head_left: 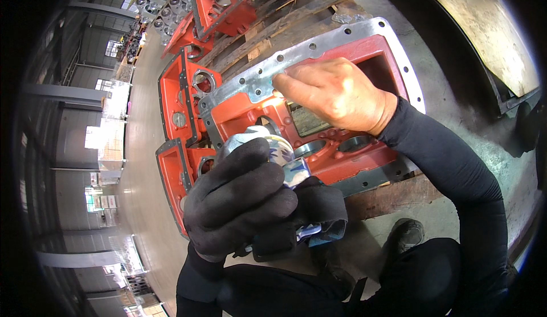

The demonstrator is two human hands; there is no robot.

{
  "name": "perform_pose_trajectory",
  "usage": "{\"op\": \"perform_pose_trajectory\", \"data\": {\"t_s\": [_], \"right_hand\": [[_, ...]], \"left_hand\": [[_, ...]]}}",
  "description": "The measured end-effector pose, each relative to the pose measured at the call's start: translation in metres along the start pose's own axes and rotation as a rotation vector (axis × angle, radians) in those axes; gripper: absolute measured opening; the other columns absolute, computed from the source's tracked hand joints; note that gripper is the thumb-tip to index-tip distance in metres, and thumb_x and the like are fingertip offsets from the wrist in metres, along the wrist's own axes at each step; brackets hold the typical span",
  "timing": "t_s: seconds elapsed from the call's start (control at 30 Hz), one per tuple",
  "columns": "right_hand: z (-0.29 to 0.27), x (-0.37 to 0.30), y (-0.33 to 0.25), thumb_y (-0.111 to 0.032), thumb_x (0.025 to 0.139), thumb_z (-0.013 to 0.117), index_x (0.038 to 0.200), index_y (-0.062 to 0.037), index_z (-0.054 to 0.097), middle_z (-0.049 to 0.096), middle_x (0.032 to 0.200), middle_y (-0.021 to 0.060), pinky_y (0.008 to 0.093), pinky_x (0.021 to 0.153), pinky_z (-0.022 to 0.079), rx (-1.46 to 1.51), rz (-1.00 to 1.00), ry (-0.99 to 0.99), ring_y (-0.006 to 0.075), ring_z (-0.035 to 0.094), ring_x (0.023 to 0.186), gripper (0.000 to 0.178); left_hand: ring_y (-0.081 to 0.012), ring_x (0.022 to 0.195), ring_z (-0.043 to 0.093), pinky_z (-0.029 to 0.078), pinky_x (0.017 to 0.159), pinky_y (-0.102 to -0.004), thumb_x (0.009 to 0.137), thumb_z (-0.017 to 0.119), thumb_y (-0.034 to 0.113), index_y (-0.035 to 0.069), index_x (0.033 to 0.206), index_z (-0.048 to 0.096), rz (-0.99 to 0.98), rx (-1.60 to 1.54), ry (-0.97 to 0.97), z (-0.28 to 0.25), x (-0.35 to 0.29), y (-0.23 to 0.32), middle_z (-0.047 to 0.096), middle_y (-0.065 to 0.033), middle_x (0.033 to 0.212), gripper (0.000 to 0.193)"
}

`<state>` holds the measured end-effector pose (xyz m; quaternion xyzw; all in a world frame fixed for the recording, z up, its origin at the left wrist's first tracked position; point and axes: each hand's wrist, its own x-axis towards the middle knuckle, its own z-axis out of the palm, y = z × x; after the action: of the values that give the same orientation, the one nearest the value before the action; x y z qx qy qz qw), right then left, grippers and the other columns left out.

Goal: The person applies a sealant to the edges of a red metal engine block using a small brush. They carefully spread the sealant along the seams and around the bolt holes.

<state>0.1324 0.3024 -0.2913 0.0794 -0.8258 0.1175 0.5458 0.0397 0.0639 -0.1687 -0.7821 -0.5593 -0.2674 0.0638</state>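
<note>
A large red metal housing (pixel 353 166) with a bare grey flange (pixel 327 39) lies in front of me; bolt holes run around the flange. My right hand (pixel 342 96), bare below a black sleeve, reaches over its frame from the right. Its fingertips are pinched together at the flange's inner edge; whatever they hold is hidden. Nearer to me, my left hand (pixel 239 197) in a black glove is wrapped around a bunched blue-and-white patterned cloth (pixel 292 166). A black fabric piece (pixel 322 206) hangs beside those fingers, and its kind is unclear.
Smaller red housings (pixel 174 97) stand along the left and far side. A wooden pallet (pixel 279 23) lies beneath and beyond. Several silver metal parts (pixel 165 3) are stacked at the far left. A worn flat panel (pixel 478 26) is at the upper right. My shoe (pixel 407 234) is near the housing.
</note>
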Motion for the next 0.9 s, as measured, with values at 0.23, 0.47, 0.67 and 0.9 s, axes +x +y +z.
{"op": "perform_pose_trajectory", "data": {"t_s": [0.23,0.47,0.67,0.9], "right_hand": [[-0.048,0.007,-0.013,0.0,0.087,0.082,0.112,0.0016,0.072,0.072,0.089,0.015,0.037,0.069,0.058,0.057,0.206,0.05,0.031,0.073,0.078,0.027],[-0.049,-0.009,-0.017,-0.002,0.09,0.083,0.109,0.0011,0.072,0.074,0.092,0.0152,0.0378,0.07,0.059,0.137,0.329,0.09,0.0326,0.074,0.079,0.023],[-0.041,-0.014,-0.017,-0.004,0.093,0.08,0.104,-0.0003,0.071,0.072,0.088,0.0151,0.0373,0.067,0.056,0.189,0.41,0.059,0.0314,0.073,0.074,0.015],[-0.03,-0.003,-0.012,-0.005,0.096,0.076,0.106,-0.0007,0.071,0.066,0.078,0.0164,0.0378,0.062,0.053,0.234,0.428,-0.009,0.0334,0.066,0.066,0.012]], "left_hand": [[-0.0386,0.119,0.073,0.065,0.098,-0.0536,0.077,0.089,0.014,0.012,0.107,0.08,-0.061,0.008,0.027,0.001,-0.001,-0.003,0.075,-0.0073,0.114,0.031],[-0.0387,0.123,0.072,0.064,0.1,-0.0528,0.077,0.088,0.013,0.014,0.11,0.081,-0.045,0.032,-0.021,0.004,0.007,-0.01,0.074,-0.0071,0.121,0.034],[-0.0389,0.123,0.072,0.064,0.1,-0.0519,0.075,0.087,0.012,0.014,0.114,0.081,-0.03,0.03,-0.026,0.011,0.01,-0.011,0.073,-0.0069,0.124,0.039],[-0.0395,0.124,0.071,0.064,0.101,-0.0522,0.077,0.086,0.013,0.014,0.116,0.08,-0.019,0.033,-0.045,0.011,0.014,-0.01,0.073,-0.0069,0.125,0.04]]}}
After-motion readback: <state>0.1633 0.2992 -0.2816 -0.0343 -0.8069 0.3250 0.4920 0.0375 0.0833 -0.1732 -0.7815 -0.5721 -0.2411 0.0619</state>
